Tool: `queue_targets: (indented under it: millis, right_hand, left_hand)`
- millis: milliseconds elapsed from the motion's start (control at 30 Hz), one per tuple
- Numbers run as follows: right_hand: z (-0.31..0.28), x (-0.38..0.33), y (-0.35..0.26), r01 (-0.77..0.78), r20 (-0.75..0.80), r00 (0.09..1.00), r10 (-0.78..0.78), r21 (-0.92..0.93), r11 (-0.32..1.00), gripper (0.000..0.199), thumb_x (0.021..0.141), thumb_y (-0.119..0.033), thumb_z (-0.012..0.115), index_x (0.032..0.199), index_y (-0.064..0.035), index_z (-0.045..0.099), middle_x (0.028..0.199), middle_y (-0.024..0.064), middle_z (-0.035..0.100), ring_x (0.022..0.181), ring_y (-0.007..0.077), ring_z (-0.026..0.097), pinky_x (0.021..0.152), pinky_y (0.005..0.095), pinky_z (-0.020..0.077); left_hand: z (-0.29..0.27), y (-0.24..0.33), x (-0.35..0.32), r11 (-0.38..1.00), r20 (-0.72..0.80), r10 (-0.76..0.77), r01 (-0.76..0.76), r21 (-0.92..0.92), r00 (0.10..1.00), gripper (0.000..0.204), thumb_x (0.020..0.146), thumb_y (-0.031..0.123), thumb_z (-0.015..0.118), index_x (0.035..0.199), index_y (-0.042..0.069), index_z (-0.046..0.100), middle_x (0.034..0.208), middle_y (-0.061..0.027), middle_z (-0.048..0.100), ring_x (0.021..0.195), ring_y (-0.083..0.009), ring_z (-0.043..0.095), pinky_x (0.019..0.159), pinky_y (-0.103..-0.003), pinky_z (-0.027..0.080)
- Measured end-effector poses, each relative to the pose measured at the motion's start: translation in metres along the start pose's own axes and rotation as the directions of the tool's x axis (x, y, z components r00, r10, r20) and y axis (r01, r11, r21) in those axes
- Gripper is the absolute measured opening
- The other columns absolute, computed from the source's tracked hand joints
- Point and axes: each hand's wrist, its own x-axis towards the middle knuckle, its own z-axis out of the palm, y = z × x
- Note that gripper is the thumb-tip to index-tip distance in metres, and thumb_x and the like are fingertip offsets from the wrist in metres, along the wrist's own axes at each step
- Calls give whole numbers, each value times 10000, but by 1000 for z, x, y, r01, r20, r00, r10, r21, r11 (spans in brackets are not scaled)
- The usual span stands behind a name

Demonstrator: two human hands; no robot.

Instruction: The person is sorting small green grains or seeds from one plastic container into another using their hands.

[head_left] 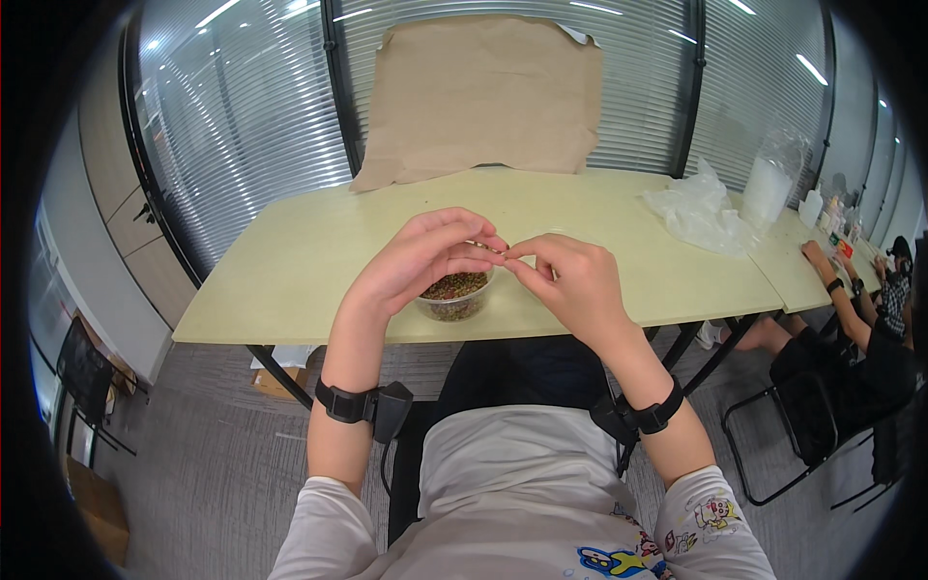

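Note:
A round clear plastic bowl (454,308) of small green and reddish-brown beans stands near the table's front edge. My left hand (430,253) is cupped above it, palm turned inward, fingers curled toward the thumb. A few green specks like beans show between those fingers; I cannot make out whether they lie in the hand or behind it. My right hand (580,280) is beside the bowl, thumb and forefinger pinched together. Its fingertips meet those of the left hand. Whatever lies in the pinch is too small to tell.
The pale yellow table (309,261) carries brown paper (483,97) propped up at the back. At the right lie a crumpled clear plastic bag (704,211), a wrapped white roll (770,188) and several bottles (810,207). Another person (851,329) sits at the far right.

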Motion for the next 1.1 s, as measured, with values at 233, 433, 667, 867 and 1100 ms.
queue_targets:
  millis: [233,433,667,867,1100]
  right_hand:
    - [-2,-1,-1,-38,55,998,40,-27,999,88,927,-230,782,906,-145,789,741,16,716,609,200,665,558,347,498]
    - [-1,-2,1,-32,68,997,34,-26,999,75,948,-217,757,940,-143,771,772,28,733,640,224,689,574,363,514]
    - [-1,-3,3,-25,74,997,28,-45,999,59,961,-203,741,967,-144,746,786,30,741,649,225,698,574,362,516]
    - [-1,-2,0,-33,60,998,35,-43,999,57,960,-202,740,953,-146,735,771,27,736,622,218,690,559,362,506]
    - [-6,0,5,-82,115,989,88,-54,995,67,936,-185,721,926,-125,692,725,50,704,610,244,682,560,388,501]
  left_hand:
    - [1,-1,0,1000,9,-12,12,-5,1000,262,1128,184,547,1160,-57,645,1205,-222,708,1165,-330,746,1002,-366,620]
    - [1,-2,0,1000,4,-15,15,1,1000,270,1133,189,536,1174,-58,639,1221,-238,710,1180,-346,741,1009,-376,619]
    - [2,-1,0,1000,-5,-18,18,-16,1000,276,1138,193,525,1167,-55,642,1214,-243,715,1167,-346,745,1008,-375,621]
    - [0,-2,1,999,3,4,-4,-33,1000,268,1131,190,542,1158,-57,642,1193,-238,723,1163,-339,748,998,-371,624]
    - [-4,-3,0,997,-99,22,-15,71,995,256,1114,221,577,1127,-16,674,1171,-180,738,1111,-286,755,994,-371,613]
